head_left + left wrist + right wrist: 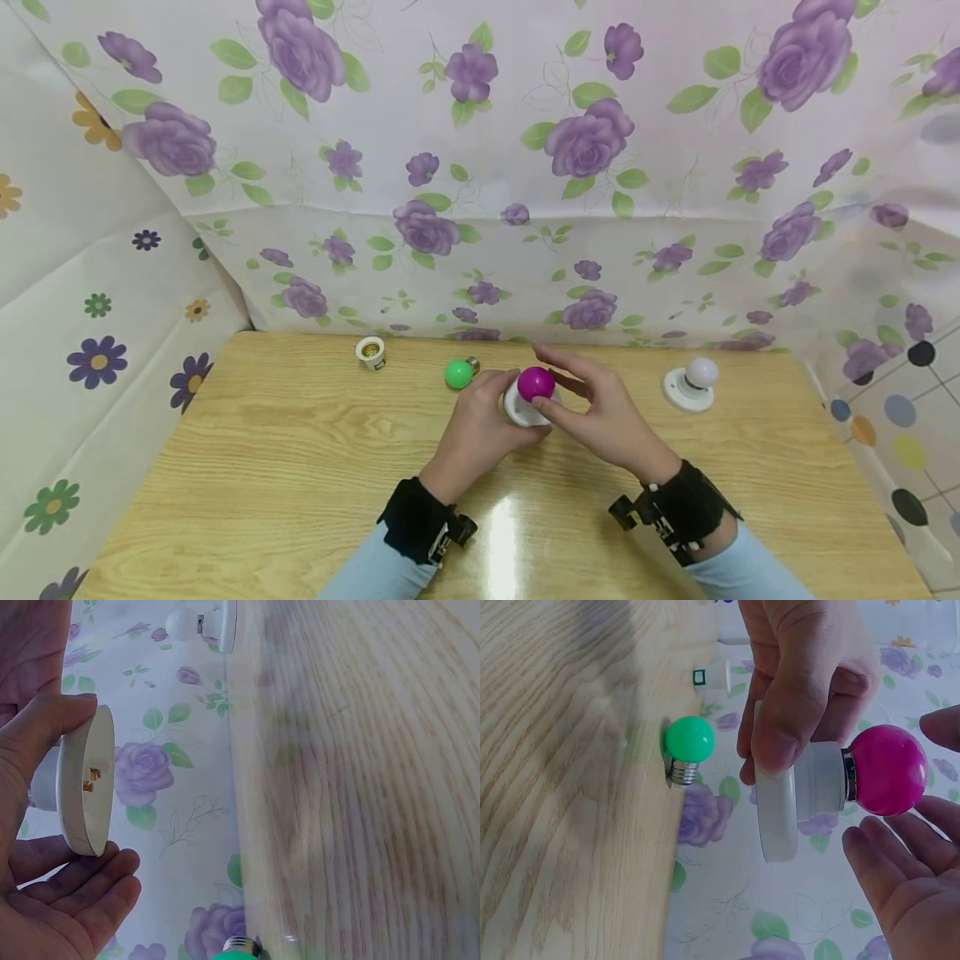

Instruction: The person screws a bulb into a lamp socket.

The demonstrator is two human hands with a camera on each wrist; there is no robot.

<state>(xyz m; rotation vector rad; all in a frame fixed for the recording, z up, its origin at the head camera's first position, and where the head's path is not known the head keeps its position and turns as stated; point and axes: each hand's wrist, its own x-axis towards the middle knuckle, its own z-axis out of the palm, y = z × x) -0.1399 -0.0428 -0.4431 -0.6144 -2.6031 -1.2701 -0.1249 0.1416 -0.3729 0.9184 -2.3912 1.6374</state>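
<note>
Above the table, my left hand (480, 414) grips a round white lamp holder (778, 817) by the rim of its base, thumb on one side and fingers on the other. A magenta light bulb (889, 770) sits in the holder's socket, a little of its metal collar showing. In the left wrist view, the hollow underside of the lamp holder (100, 784) shows brass terminals. My right hand (611, 417) is spread around the bulb, thumb on one side and fingers on the other. The right wrist view shows its fingertips (855, 838) apart from the bulb.
A green bulb (459, 373) lies on the wooden table (315, 492) left of the hands. Farther left stands a small white socket (371, 352). At the right is another white holder (687, 396) with a white bulb (702, 372). Flowered cloth (480, 183) hangs behind the table.
</note>
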